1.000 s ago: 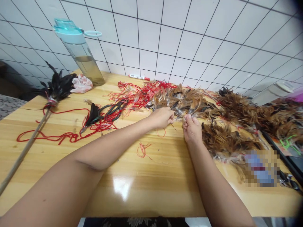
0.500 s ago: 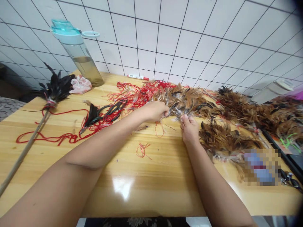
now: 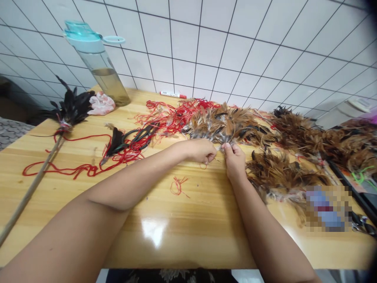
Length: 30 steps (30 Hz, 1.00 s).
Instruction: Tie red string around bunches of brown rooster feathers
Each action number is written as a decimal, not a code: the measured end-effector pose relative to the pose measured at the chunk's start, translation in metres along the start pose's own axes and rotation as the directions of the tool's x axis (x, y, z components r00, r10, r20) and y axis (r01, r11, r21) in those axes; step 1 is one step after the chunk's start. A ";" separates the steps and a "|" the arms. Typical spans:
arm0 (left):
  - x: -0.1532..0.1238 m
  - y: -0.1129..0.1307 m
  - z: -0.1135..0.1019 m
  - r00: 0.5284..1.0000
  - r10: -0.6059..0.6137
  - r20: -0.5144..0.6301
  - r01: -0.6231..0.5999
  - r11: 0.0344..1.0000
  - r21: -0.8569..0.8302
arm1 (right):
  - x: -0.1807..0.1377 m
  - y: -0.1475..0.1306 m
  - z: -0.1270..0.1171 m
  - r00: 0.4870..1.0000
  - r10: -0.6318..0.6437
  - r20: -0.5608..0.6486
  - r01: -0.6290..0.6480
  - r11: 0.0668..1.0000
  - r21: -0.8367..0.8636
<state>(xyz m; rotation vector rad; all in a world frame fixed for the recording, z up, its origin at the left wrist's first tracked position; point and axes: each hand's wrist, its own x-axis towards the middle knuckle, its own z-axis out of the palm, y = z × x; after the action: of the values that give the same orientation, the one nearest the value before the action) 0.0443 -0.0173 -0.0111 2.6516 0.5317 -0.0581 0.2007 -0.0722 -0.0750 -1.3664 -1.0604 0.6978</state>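
Observation:
My left hand (image 3: 204, 151) is closed with its fingers curled, just in front of the brown feather pile (image 3: 235, 120). Whatever its fingertips hold is too small or hidden to make out. Beside it on the right, my right hand (image 3: 235, 159) pinches a feather (image 3: 227, 136) by its pale quill end, at the near edge of the pile. A thin red thread (image 3: 203, 166) shows just below the left hand. Behind the left wrist, a tangle of red string (image 3: 179, 114) meets the pile.
At left, a stick (image 3: 32, 186) carries black feathers (image 3: 75, 104). Scissors (image 3: 138, 135) lie partly under string and a dark feather. A bottle (image 3: 108, 84) and marker (image 3: 173, 94) stand near the tiled wall. More feather bundles (image 3: 282, 173) and a blurred-out item (image 3: 328, 208) lie right.
My left hand has drawn back from the pile's edge, toward me and slightly right, closer to my right hand. My right hand stays nearly in place at the feathers.

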 end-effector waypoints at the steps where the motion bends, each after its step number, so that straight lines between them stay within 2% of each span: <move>1: 0.001 -0.001 0.001 1.000 0.014 -0.010 -0.014 1.000 0.001 | 0.000 0.000 0.000 1.000 0.009 -0.010 -0.009 1.000 0.014; 5: 0.001 -0.006 -0.002 0.995 0.052 -0.083 -0.055 0.998 -0.025 | -0.001 -0.002 0.001 0.999 0.036 -0.017 -0.035 0.998 0.052; 11: -0.008 -0.008 -0.016 0.957 -0.084 -0.279 0.059 0.994 -0.097 | 0.000 0.001 0.001 1.000 0.008 -0.004 -0.008 1.000 0.025; 14: -0.008 -0.007 -0.018 0.937 -0.072 -0.342 0.052 0.996 -0.067 | 0.001 0.004 0.001 0.999 -0.034 0.005 0.034 0.999 -0.030; 24: 0.000 -0.005 -0.010 0.909 0.009 -0.416 0.089 0.972 0.215 | 0.003 0.005 0.000 0.979 -0.146 0.143 0.172 0.967 -0.191; 27: 0.001 -0.003 -0.008 0.913 0.007 -0.409 0.096 0.968 0.232 | 0.003 0.004 0.000 0.967 -0.164 0.196 0.206 0.954 -0.217; 30: 0.002 -0.003 -0.007 0.896 0.006 -0.444 0.078 0.982 0.170 | 0.003 0.005 0.001 0.976 -0.131 0.177 0.159 0.975 -0.157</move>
<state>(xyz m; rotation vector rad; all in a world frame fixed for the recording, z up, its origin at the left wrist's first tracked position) 0.0447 -0.0113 -0.0060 2.8411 0.7521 0.5262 0.2018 -0.0688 -0.0791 -1.3768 -1.3651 0.6311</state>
